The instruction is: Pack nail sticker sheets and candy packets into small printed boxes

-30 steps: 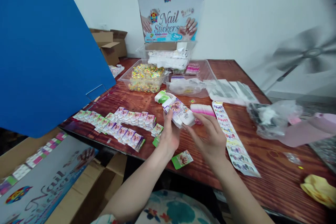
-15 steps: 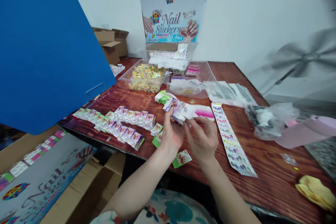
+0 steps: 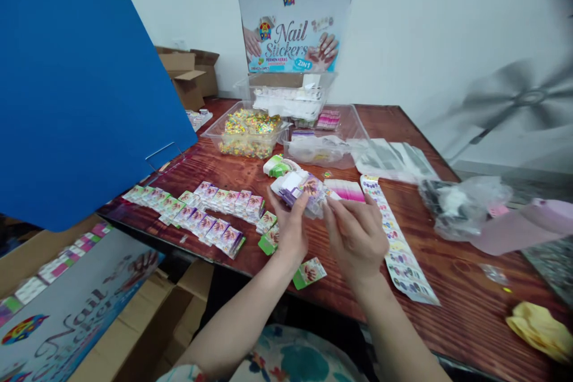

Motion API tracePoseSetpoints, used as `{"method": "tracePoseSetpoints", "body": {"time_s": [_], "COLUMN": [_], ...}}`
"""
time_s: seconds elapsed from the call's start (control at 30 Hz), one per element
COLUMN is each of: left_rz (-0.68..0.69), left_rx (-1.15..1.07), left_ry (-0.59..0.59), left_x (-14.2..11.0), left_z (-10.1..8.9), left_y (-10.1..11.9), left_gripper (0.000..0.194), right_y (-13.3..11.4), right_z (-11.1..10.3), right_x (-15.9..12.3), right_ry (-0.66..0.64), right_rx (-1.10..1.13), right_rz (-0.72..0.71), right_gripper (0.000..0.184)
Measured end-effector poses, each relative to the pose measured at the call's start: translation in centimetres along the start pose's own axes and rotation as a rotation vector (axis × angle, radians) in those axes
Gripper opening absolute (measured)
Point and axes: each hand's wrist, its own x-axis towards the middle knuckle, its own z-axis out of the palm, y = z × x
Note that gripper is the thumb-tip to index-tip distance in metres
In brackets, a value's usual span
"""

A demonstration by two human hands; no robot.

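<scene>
My left hand [image 3: 289,230] grips a small bunch of purple-and-white nail sticker packets [image 3: 310,186], thumb on top, above the table. Close to their right edge, the fingertips of my right hand [image 3: 358,233] are pinched together. A small pale piece shows at those fingertips, too small to name. Behind the held packets lie a fanned pile of green-and-white packets [image 3: 276,165] and a row of pink-and-white cards [image 3: 347,190]. A long sheet of nail stickers [image 3: 398,242] lies right of my right hand. One loose green packet [image 3: 310,273] rests near the table's front edge.
Rows of packets [image 3: 206,224] cover the left front. Behind stand clear tubs, one with wrapped candies [image 3: 248,131], and a Nail Stickers carton [image 3: 298,24]. A blue board [image 3: 89,89] rises at left. Plastic bags [image 3: 461,203], a yellow cloth [image 3: 539,328] and a fan [image 3: 528,97] are at right.
The packets in my left hand have turned, so a purple printed face now shows on the right. My right hand has moved a little to the right, its fingers still pinched.
</scene>
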Motion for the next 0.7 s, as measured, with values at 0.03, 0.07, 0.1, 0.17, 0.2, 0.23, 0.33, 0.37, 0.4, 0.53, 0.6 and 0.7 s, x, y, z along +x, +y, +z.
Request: {"method": "tracePoseSetpoints", "body": {"time_s": [0.03,0.07,0.1,0.17,0.2,0.23,0.33,0.37,0.4,0.53,0.6,0.7], "left_rz": [0.052,0.112,0.179,0.315,0.377,0.429,0.506,0.504,0.496,0.436,0.394,0.366], "left_rx": [0.035,0.073,0.116,0.217,0.272,0.322,0.418,0.43,0.434,0.397,0.363,0.342], "left_ry": [0.008,0.005,-0.004,-0.011,-0.007,0.001,0.002,-0.008,-0.017,-0.021,-0.017,-0.011], "left_x": [-0.2,-0.3,-0.3,-0.3,-0.2,-0.2,0.0,0.0,0.0,-0.1,-0.1,0.1], "left_z": [0.0,0.1,0.2,0.3,0.3,0.2,-0.1,-0.3,-0.4,-0.8,-0.8,-0.8], "left_y": [0.0,0.0,0.1,0.4,0.6,0.7,0.8,0.8,0.7,0.6,0.6,0.4], "left_gripper": [0.104,0.11,0.113,0.115,0.115,0.114,0.113,0.112,0.111,0.111,0.112,0.111], "right_y": [-0.1,-0.2,-0.2,-0.3,-0.2,-0.1,0.4,0.6,0.8,1.1,1.2,1.4], "right_z": [0.2,0.5,0.8,1.5,1.8,2.2,3.0,3.2,3.2,2.5,2.0,1.4], "right_x": [0.3,0.4,0.5,0.3,0.2,0.0,-0.2,-0.2,-0.2,-0.1,0.0,0.2], "right_ry": [-0.045,-0.079,-0.095,-0.093,-0.086,-0.078,-0.07,-0.078,-0.092,-0.232,-0.286,-0.27], "right_rx": [-0.049,-0.093,-0.125,-0.149,-0.149,-0.146,-0.131,-0.116,-0.089,0.215,0.459,0.768], "right_rz": [-0.004,-0.005,-0.004,0.0,0.003,0.008,0.027,0.04,0.063,0.293,0.444,0.643], "right_gripper": [0.023,0.019,0.018,0.018,0.018,0.017,0.013,0.012,0.011,0.011,0.011,0.015]}}
